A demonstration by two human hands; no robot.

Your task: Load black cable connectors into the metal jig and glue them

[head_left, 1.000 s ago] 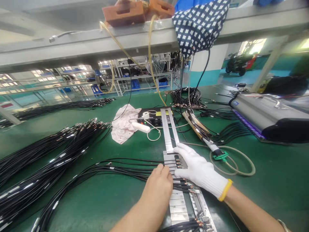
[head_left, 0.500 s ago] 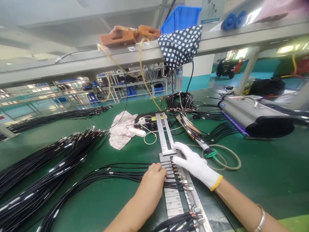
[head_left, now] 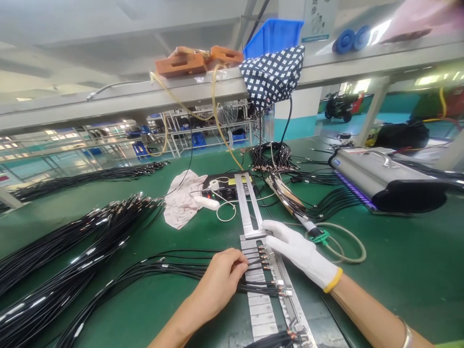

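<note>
A long metal fixture (head_left: 261,309) with slotted plates lies lengthwise on the green bench. Several thin black cables (head_left: 174,261) with metal connector ends run from the left into its slots. My bare left hand (head_left: 217,282) pinches these cables just left of the fixture. My right hand (head_left: 300,251), in a white knit glove with a yellow cuff, rests flat on the fixture's upper right edge, fingers touching the connector tips (head_left: 266,258).
Large bundles of black cables (head_left: 65,251) cover the left of the bench. A crumpled white cloth (head_left: 179,200), a small black control box (head_left: 226,186), a tool with a tan hose loop (head_left: 326,237) and a grey machine (head_left: 384,176) lie beyond. An overhead shelf (head_left: 217,87) carries a patterned bag.
My left hand has slid slightly left and down along the cables. My gloved right hand has shifted a little toward the fixture's top. The camera view has tilted upward.
</note>
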